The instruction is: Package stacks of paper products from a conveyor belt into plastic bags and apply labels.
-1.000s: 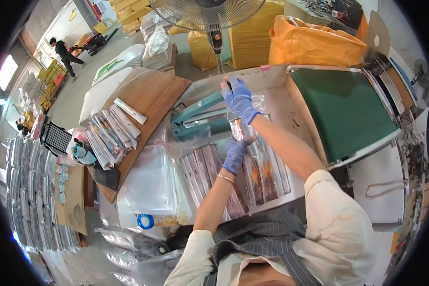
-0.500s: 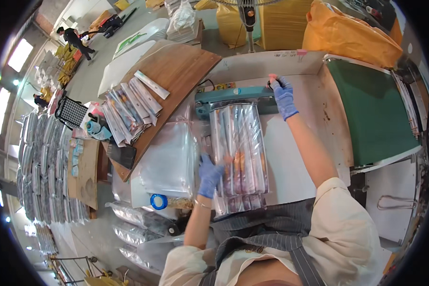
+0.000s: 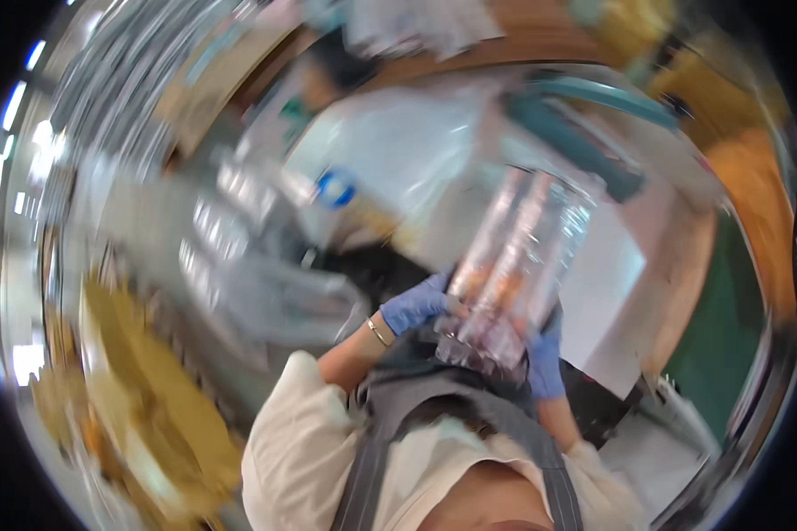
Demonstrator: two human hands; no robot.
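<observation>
Between my two gloved hands is a clear plastic bag of long printed packets (image 3: 514, 257), held close to my apron and clear of the bench's sealing machine. My left hand (image 3: 419, 303), in a blue glove with its fingers closed, grips the bag's left edge near the bottom. My right hand (image 3: 545, 358), also gloved, has hold of the right side; its fingers are partly hidden by the bag. Beyond the bag's far end lies the teal bag sealer (image 3: 576, 142), blurred, its long arm apart from the base.
Left of the sealer lies a stack of clear empty bags (image 3: 390, 133). A bottle with a blue cap (image 3: 336, 188) is beside it. Silvery filled bags (image 3: 226, 230) are on the floor at left, near a yellow wrapped bundle (image 3: 150, 398). A green board (image 3: 722, 310) borders the right.
My right hand has left the sealer's arm and now grips the bag. The bag has come off the bench toward my body. The view has swung left and is blurred.
</observation>
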